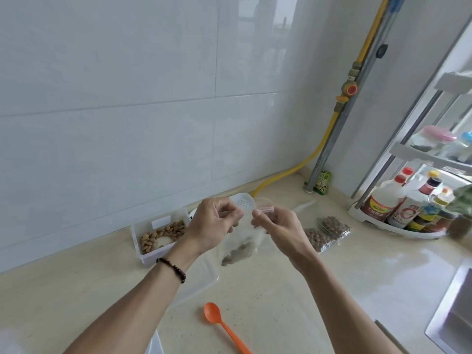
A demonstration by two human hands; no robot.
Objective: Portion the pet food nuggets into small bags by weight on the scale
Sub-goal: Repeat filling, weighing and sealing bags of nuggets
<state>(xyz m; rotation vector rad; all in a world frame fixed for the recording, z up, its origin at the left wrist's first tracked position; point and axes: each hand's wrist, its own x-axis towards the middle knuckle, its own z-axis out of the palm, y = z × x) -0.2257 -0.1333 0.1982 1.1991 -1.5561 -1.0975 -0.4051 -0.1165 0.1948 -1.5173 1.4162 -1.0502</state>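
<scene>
Our left hand (213, 223) and right hand (274, 222) pinch the top of a clear bag (240, 247), nuggets inside, seemingly sealing it; two filled bags (328, 229) lie on the tabletop (344, 290); the tray (143, 256) holds more.

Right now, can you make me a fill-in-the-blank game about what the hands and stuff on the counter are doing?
1. Both hands, left hand and right hand, pinch the top of a clear ____ holding nuggets.
2. The spoon lying on the counter is colored ____.
3. The number of filled bags lying right of the hands is ____.
4. The white tub of nuggets sits to the ____ of the hands.

Missing words: bag; orange; two; left
</scene>
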